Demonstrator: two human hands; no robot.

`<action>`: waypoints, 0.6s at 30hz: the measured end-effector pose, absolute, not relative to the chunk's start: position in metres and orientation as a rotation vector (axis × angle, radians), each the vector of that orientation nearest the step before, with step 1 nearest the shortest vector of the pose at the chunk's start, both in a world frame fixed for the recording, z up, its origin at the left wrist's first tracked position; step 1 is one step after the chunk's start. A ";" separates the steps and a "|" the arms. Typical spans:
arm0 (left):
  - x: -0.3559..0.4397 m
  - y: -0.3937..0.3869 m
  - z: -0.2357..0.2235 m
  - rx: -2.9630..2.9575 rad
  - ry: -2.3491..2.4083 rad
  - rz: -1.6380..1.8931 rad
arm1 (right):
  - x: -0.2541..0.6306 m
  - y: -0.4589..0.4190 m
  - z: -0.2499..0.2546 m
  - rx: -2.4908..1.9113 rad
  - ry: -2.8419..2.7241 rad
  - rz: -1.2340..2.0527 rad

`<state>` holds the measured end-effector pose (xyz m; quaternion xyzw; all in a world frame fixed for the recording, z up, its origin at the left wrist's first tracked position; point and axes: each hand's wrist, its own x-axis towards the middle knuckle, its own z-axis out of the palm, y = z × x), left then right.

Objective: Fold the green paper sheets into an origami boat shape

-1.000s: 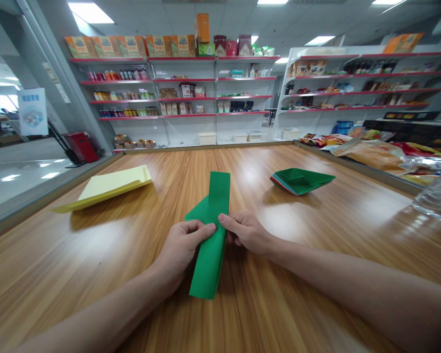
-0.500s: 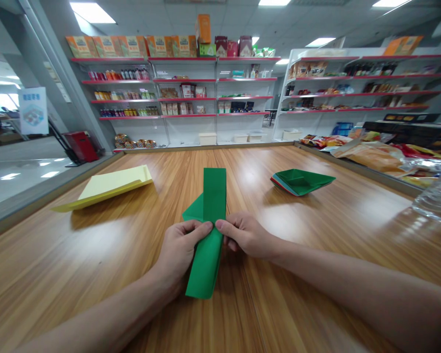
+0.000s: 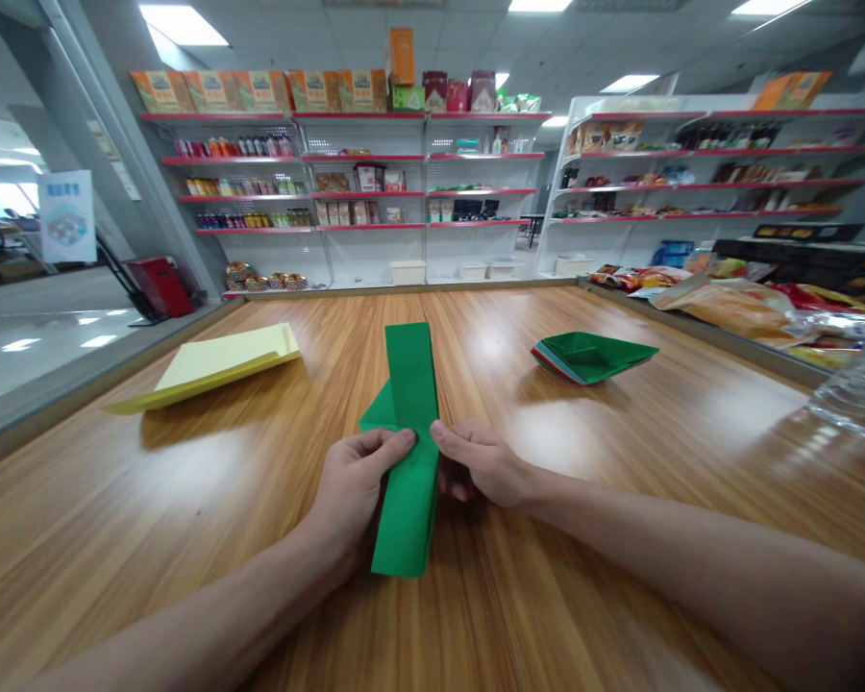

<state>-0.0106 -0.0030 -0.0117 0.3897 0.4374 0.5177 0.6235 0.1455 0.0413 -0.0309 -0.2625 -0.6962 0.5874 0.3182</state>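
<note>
A long folded strip of green paper (image 3: pixel 409 423) lies lengthwise on the wooden table (image 3: pixel 620 481), with a small triangular flap sticking out on its left side. My left hand (image 3: pixel 357 485) pinches the strip's left edge near the middle, thumb on top. My right hand (image 3: pixel 480 461) pinches the right edge opposite it, fingers curled underneath. Both hands are closed on the paper.
A folded green paper boat (image 3: pixel 592 354) sits on a small stack of coloured sheets to the right. A pale yellow folded sheet (image 3: pixel 220 363) lies at the left. Snack packets (image 3: pixel 735 298) and a clear plastic bottle (image 3: pixel 861 389) line the right edge. Store shelves stand behind.
The green strip has swung from leaning right to pointing nearly straight away from me. Both hands kept their pinch and shifted slightly.
</note>
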 end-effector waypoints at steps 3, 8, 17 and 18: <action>-0.009 -0.003 -0.011 0.909 1.024 1.185 | 0.145 0.039 -0.030 -0.690 -1.895 1.460; -0.009 -0.002 -0.018 0.875 1.009 1.169 | 0.148 0.037 -0.025 -0.805 -1.931 1.241; -0.011 0.002 -0.017 0.841 1.062 1.136 | 0.147 0.037 -0.023 -0.731 -1.937 1.391; -0.011 0.002 -0.017 0.838 1.061 1.142 | 0.146 0.036 -0.021 -0.732 -1.935 1.379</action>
